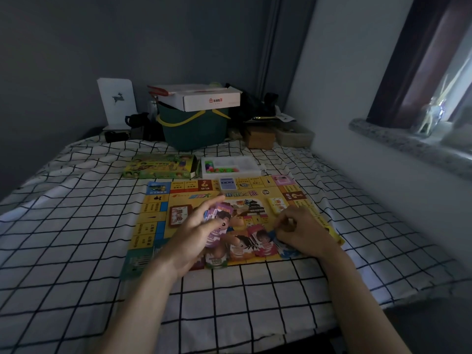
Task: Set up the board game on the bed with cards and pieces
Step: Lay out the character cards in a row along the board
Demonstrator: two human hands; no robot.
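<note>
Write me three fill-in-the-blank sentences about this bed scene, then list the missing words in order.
1. The game board lies on a sheet patterned with black ____.
2. The left hand holds a fan of ____.
3. The white box sits on top of the ____ basket.

Missing words: grid lines; play money; green

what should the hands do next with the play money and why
Probably lay the next note down: the left hand holds a fanned stack of play money, while the right hand pinches a blue note beside piles already lying along the game board near edge. The sorting looks unfinished.
</note>
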